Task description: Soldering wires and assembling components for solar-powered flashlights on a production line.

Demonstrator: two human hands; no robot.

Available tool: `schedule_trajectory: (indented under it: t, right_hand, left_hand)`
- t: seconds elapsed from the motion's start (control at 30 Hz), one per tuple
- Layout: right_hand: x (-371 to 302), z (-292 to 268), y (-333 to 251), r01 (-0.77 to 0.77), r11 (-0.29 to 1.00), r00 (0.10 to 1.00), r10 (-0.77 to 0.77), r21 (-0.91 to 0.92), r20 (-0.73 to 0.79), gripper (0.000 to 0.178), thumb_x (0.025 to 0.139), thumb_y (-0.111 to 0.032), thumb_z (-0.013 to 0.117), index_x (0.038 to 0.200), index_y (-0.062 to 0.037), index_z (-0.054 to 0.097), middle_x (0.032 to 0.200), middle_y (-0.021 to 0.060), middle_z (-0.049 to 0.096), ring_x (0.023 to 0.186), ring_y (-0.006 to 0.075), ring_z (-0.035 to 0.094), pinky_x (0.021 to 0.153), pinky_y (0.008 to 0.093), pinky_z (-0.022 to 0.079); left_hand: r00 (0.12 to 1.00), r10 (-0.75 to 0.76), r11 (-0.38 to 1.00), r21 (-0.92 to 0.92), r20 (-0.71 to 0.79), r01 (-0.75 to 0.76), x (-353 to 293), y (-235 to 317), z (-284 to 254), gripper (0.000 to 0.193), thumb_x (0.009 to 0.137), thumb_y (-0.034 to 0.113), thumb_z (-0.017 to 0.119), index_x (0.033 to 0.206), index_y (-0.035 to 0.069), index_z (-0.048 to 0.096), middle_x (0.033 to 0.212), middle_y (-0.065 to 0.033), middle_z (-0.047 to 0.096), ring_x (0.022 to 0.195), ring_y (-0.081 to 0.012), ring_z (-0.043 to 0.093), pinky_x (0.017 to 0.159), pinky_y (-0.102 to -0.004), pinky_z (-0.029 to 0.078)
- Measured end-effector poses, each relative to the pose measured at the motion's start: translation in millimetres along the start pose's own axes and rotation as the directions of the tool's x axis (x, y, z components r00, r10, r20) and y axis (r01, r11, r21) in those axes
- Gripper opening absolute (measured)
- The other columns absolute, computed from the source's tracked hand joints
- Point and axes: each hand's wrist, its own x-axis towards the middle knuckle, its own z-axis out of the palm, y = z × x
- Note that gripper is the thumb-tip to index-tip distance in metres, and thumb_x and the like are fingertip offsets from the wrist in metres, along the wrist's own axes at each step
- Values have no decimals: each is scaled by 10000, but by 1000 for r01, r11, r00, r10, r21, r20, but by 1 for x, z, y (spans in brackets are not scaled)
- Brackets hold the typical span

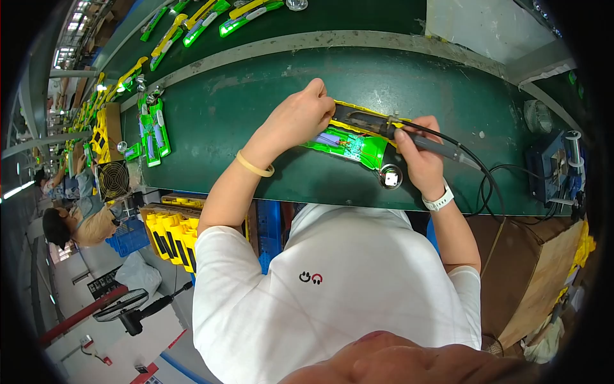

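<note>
My left hand (295,121) is closed, fingers pinched together, at the left end of a yellow-edged black housing (359,119). What its fingertips hold is hidden. My right hand (422,157) grips the dark handle of a soldering iron (438,146), with a black cable, over the housing's right end. Just below the housing lies an open green casing (348,146) with a purplish cylindrical cell and thin wires inside. The wires run to a round silver lamp cup (390,176) near my right wrist.
A blue box-shaped unit (555,168) with cables stands at the right. More green casings (153,132) lie at the left, others (249,19) beyond the metal rail. A small fan (112,181) and a carton of yellow housings (171,233) are at lower left. People sit further left.
</note>
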Motion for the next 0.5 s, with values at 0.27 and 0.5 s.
schedule_trajectory:
  t: [0.27,0.5]
  right_hand:
    - [11,10,2,-36,999,995,40,-40,97,248,821,-158,666,884,-20,469,680,-8,496,592,33,405,516,196,335]
    - [9,10,0,-29,1000,999,29,-12,45,220,840,-138,640,902,-24,464,705,10,523,602,43,460,527,197,377]
  left_hand:
    - [998,32,999,-23,-45,-33,-2,0,2,65,756,57,576,723,4,595,850,-143,479,694,-311,559,644,-390,480]
    - [999,20,999,-27,-32,-21,-3,-5,5,62,732,54,620,778,18,599,854,-118,470,712,-288,554,655,-365,473]
